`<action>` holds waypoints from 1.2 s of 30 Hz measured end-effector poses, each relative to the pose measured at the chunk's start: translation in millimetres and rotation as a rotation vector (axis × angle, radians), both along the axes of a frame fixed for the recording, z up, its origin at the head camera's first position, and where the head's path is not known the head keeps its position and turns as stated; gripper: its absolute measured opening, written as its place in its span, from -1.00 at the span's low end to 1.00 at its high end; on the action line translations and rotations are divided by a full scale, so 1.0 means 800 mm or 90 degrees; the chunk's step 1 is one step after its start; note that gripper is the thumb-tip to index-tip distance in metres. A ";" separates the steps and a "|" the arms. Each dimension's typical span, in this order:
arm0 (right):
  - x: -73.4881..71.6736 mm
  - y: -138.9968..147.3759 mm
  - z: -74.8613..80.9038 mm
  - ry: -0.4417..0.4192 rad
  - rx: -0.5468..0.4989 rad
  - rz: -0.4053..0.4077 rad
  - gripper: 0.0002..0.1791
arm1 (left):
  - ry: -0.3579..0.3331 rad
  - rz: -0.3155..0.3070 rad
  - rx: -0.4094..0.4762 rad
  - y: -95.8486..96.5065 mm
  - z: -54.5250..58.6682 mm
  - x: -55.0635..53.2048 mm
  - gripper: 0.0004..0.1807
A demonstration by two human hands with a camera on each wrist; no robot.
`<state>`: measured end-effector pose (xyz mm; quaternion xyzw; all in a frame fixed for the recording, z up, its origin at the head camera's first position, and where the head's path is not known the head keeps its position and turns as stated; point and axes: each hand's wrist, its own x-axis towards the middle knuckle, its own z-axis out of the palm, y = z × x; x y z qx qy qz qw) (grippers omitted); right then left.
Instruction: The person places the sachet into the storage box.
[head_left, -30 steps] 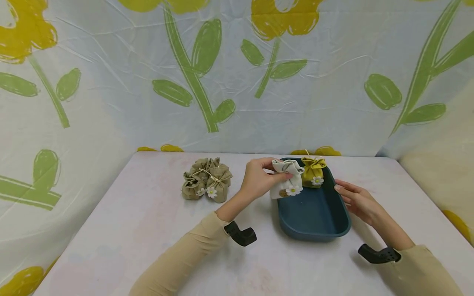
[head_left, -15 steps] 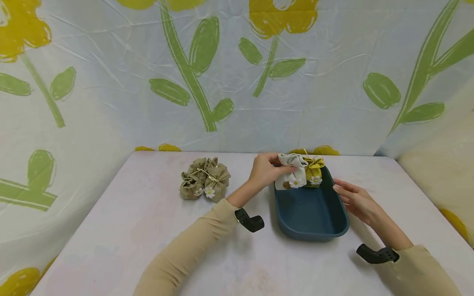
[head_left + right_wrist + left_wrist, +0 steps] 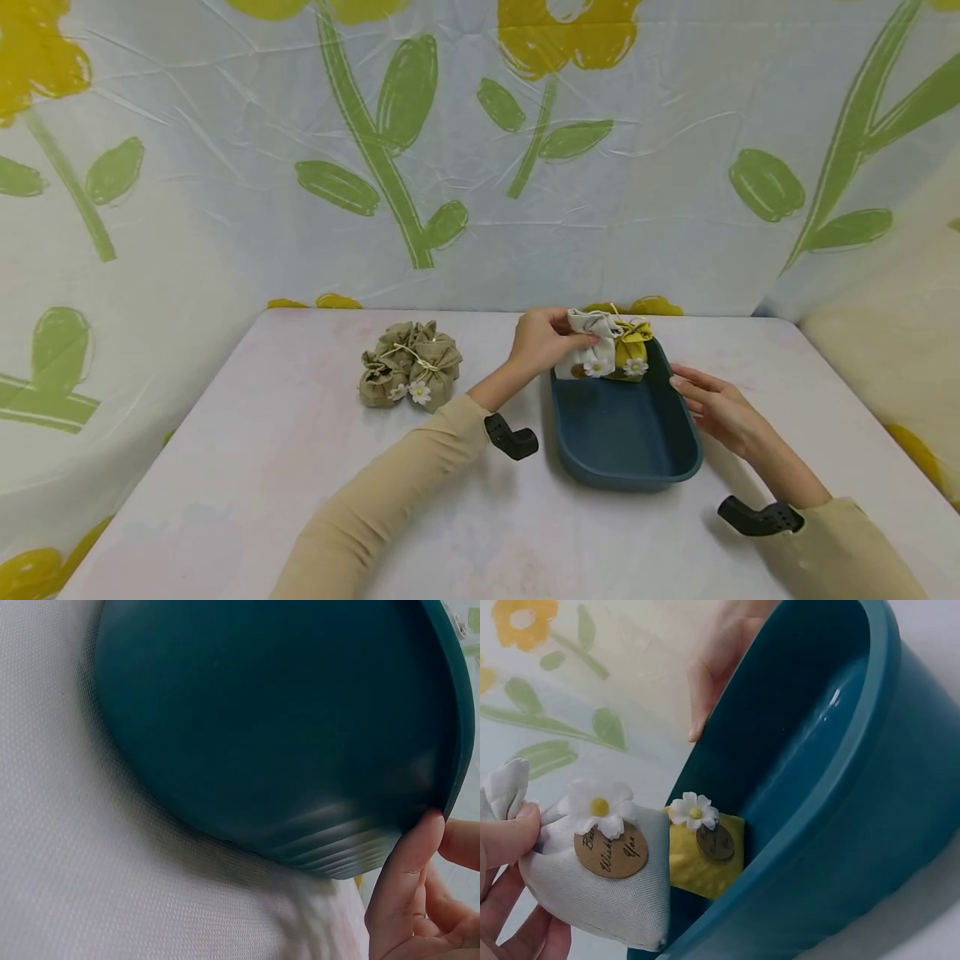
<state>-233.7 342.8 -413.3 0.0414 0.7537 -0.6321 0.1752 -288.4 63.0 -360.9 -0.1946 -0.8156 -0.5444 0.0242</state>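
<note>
My left hand [image 3: 542,342] pinches the gathered neck of a white drawstring pouch [image 3: 583,354] over the back left of a blue basin [image 3: 630,479]. A daisy and a round brown tag decorate the pouch [image 3: 619,877], as the left wrist view shows. Beside it, inside the basin, sits a yellow pouch [image 3: 632,354] with its own daisy. My right hand [image 3: 723,412] rests against the outside of the basin's right wall, fingers fairly straight. In the right wrist view, the thumb [image 3: 420,844] touches the basin near its rim.
Several brown pouches [image 3: 412,362] with daisies stand in a cluster on the table's left half. A pale cloth covers the table [image 3: 247,483]. Behind it hangs a flowered backdrop [image 3: 637,217]. Each wrist bears a black camera mount [image 3: 512,437].
My left hand has carried the white pouch back and right, from the basin's left rim to beside the yellow pouch. My right hand has stayed at the basin's right side.
</note>
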 end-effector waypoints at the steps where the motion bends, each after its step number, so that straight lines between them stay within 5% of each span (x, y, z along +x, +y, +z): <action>1: 0.000 0.000 0.000 0.000 0.004 -0.001 -0.22 | 0.003 -0.005 -0.009 0.001 0.000 -0.001 -0.82; 12: 0.001 -0.003 0.002 0.005 -0.005 -0.005 -0.24 | 0.046 -0.089 -0.081 0.000 -0.007 -0.028 -0.73; 19: 0.005 -0.004 0.002 0.007 -0.027 -0.011 -0.34 | 0.036 -0.159 -0.092 -0.002 -0.012 -0.037 -0.68; 29: 0.005 -0.002 0.006 0.013 -0.038 -0.011 -0.41 | 0.068 -0.185 -0.161 0.002 -0.011 -0.044 -0.76; 36: 0.006 -0.004 0.003 0.007 -0.028 -0.005 -0.22 | 0.097 -0.157 -0.221 0.003 -0.020 -0.052 -0.62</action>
